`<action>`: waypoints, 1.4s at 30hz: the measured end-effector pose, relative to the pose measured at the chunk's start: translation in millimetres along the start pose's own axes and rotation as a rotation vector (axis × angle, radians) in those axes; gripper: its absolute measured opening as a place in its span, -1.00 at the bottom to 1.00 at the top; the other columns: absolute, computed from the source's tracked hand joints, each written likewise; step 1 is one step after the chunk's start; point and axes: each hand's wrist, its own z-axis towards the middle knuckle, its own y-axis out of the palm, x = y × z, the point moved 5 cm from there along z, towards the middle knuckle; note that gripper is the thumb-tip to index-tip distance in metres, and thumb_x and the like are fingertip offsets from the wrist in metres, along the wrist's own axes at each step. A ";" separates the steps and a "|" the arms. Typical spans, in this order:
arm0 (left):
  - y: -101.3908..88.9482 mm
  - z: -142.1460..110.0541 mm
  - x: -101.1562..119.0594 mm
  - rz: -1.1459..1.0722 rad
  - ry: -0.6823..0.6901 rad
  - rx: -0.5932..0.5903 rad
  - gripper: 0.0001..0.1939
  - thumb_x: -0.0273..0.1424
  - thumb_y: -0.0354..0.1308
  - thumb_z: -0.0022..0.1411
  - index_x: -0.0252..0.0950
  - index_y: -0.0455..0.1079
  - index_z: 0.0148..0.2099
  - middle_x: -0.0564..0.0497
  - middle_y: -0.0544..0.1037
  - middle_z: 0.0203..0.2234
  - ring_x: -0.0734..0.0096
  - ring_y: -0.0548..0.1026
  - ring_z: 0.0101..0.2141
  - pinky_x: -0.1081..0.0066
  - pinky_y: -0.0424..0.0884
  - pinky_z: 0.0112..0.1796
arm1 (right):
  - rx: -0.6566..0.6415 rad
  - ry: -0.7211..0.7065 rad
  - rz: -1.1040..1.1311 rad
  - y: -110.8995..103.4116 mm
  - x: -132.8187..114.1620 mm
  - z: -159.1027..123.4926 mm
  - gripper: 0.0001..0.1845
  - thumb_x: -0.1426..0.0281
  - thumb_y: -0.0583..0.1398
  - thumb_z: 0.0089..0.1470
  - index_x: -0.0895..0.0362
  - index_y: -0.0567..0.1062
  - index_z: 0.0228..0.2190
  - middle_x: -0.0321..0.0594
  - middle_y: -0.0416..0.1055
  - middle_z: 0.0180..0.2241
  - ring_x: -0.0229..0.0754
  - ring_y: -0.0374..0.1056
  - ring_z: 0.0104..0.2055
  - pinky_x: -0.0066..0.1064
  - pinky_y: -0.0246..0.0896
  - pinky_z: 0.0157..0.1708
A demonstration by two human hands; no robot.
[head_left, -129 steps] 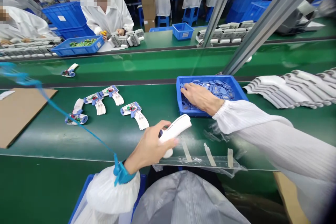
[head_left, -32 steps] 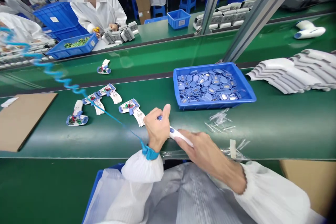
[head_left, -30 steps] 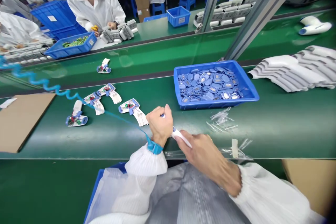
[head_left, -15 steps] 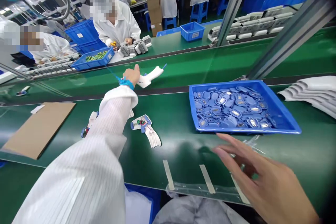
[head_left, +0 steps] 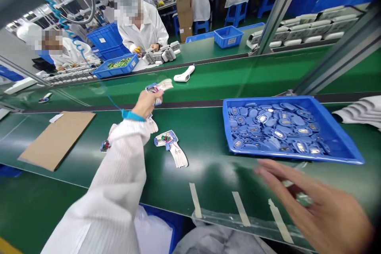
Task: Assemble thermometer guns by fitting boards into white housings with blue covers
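Observation:
My left hand (head_left: 146, 102) reaches out at centre left, fingers closed on a white pistol-shaped half-shell (head_left: 164, 84) with blue parts and wiring inside. It is at the edge of the far green belt. Just beyond lies a closed white pistol-shaped housing (head_left: 183, 75). Another wired half-shell (head_left: 175, 151) rests on the near bench, and more are partly hidden by my left forearm. My right hand (head_left: 321, 206) hovers, slightly blurred, in front of a blue tray (head_left: 297, 158) of blue oval parts (head_left: 278, 133). Its thumb and fingers are a little apart, with nothing visibly held.
A cardboard sheet (head_left: 61, 139) lies on the left of the bench. Tape strips (head_left: 241, 208) mark the front edge. Stacked white shells (head_left: 361, 111) stand at right, past a metal post (head_left: 275, 12). Across the belt, co-workers sit by a blue tray (head_left: 101, 72) of green parts.
My hands worked together on a white housing, which my left hand has since set on the far belt. My left hand now grips a wired half-shell. My right hand has moved right and opened.

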 end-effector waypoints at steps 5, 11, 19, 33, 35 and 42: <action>37.5 -152.1 24.0 -0.122 0.184 -0.337 -0.75 -0.28 0.33 0.23 -0.32 0.46 -0.14 -0.03 0.57 -0.32 0.39 0.50 -0.32 0.40 0.40 -0.25 | 0.032 -0.154 0.044 -3.0 -52.4 37.0 -0.75 0.25 0.13 0.34 -0.02 0.58 -0.09 -0.26 0.61 -0.11 -0.10 0.51 -0.10 -0.22 0.41 -0.07; 85.1 -251.0 42.3 -0.122 0.260 -0.555 -0.77 -0.37 0.36 0.22 -0.24 0.46 -0.09 0.08 0.58 -0.26 0.40 0.50 -0.26 0.42 0.36 -0.20 | -0.059 -0.254 0.036 7.3 -67.3 34.1 -0.81 0.28 0.17 0.33 0.04 0.58 -0.15 -0.23 0.58 -0.12 -0.09 0.43 -0.10 -0.19 0.23 -0.07; 101.2 -264.8 46.9 0.046 0.301 -0.469 -0.92 -0.39 0.23 0.33 -0.25 0.38 -0.18 0.06 0.55 -0.30 0.36 0.47 -0.28 0.38 0.31 -0.24 | 0.051 -0.276 -0.176 -12.8 -69.4 2.9 -0.77 0.38 0.11 0.38 0.11 0.51 -0.32 -0.24 0.55 -0.29 -0.14 0.36 -0.25 -0.23 0.03 -0.23; 118.2 -273.8 58.4 0.049 0.342 -0.545 -0.87 -0.33 0.25 0.33 -0.24 0.38 -0.18 0.07 0.55 -0.29 0.37 0.45 -0.29 0.39 0.26 -0.25 | 0.099 -0.286 -0.194 -8.6 -59.5 -2.6 -0.80 0.47 0.13 0.34 0.14 0.49 -0.35 -0.23 0.52 -0.32 -0.13 0.29 -0.25 -0.23 0.01 -0.18; 123.1 -273.2 56.7 0.061 0.296 -0.547 -0.85 -0.34 0.28 0.30 -0.25 0.37 -0.22 0.07 0.54 -0.33 0.37 0.44 -0.31 0.40 0.24 -0.29 | 0.077 -0.245 -0.200 -10.1 -59.8 -6.0 -0.77 0.46 0.08 0.36 0.13 0.45 -0.37 -0.21 0.48 -0.33 -0.13 0.25 -0.27 -0.25 -0.02 -0.21; 140.6 -270.8 40.7 -0.085 -0.025 -0.605 -0.80 -0.33 0.29 0.24 -0.29 0.38 -0.16 0.05 0.52 -0.36 0.41 0.44 -0.35 0.43 0.25 -0.32 | 0.021 0.028 -0.218 -29.3 5.1 -24.8 -0.62 0.19 -0.06 0.41 0.07 0.36 -0.38 -0.15 0.42 -0.36 -0.09 0.25 -0.32 -0.28 0.03 -0.34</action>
